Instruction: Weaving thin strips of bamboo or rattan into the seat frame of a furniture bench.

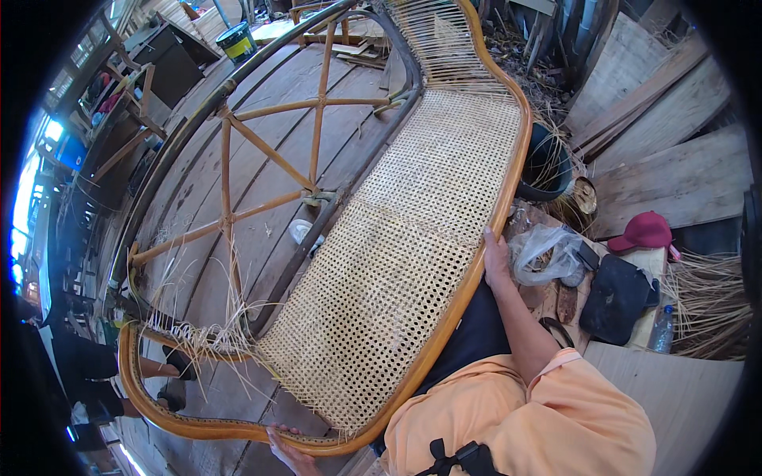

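Observation:
A large rattan chair frame (pixel 520 159) lies tilted across my lap and reaches toward the upper left. Pale cane webbing (pixel 389 262) with an open mesh fills its near panel, and loose strands (pixel 222 337) hang at the lower left corner. My right hand (pixel 498 260) rests on the outer curved rail at the panel's right side, fingers closed over it. At the bottom, my left hand (pixel 292 451) grips the lower curve of the rail, most of its palm hidden beneath. Toward the top, strands (pixel 440 47) run crosswise without the mesh.
Close by on the right are a clear plastic bag (pixel 544 254), a dark pouch (pixel 615 297), a maroon cap (pixel 641 232), a plastic bottle (pixel 663 329) and a cane bundle (pixel 710 305). A dark bucket (pixel 546 163) stands behind the rail. Another person's leg (pixel 155 367) shows at left.

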Demonstrator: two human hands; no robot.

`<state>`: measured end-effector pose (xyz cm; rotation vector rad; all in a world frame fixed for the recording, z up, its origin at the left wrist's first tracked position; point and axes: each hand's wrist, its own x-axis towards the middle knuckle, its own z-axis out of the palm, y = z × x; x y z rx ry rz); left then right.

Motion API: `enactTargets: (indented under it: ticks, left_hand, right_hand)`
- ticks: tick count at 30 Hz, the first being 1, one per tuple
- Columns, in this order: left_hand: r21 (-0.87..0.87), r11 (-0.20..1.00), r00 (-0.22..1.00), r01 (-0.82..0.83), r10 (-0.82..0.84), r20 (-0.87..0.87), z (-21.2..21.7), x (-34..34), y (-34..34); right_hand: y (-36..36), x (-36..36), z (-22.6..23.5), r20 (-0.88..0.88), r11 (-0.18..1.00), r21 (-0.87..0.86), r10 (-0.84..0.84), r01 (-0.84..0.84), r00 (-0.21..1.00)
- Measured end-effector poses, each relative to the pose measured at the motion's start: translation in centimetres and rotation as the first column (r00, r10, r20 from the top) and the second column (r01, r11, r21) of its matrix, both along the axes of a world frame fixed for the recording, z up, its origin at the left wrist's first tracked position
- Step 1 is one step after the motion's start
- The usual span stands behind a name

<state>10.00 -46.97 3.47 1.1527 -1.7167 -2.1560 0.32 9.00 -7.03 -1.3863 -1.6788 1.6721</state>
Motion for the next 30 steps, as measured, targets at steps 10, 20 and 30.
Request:
enactTargets:
  ticks: [10,20,30]
  left_hand:
    - [-0.019,0.997,0.997,-0.071,0.072,0.041,-0.2,0.2,-0.1]
    - [0.014,0.997,0.997,-0.075,0.075,0.012,-0.3,0.3,0.2]
    - [0.062,0.997,0.997,-0.05,0.054,-0.058,-1.1,0.5,-0.4]
  right_hand:
    - [0.1,0.1,-1.0,0.047,0.991,0.128,0.024,-0.03,0.999]
    - [1.4,0.3,-3.0,-0.052,0.996,0.082,0.026,-0.022,0.998]
    - [-3.6,5.4,5.0,0.204,0.792,0.378,0.434,-0.48,0.877]
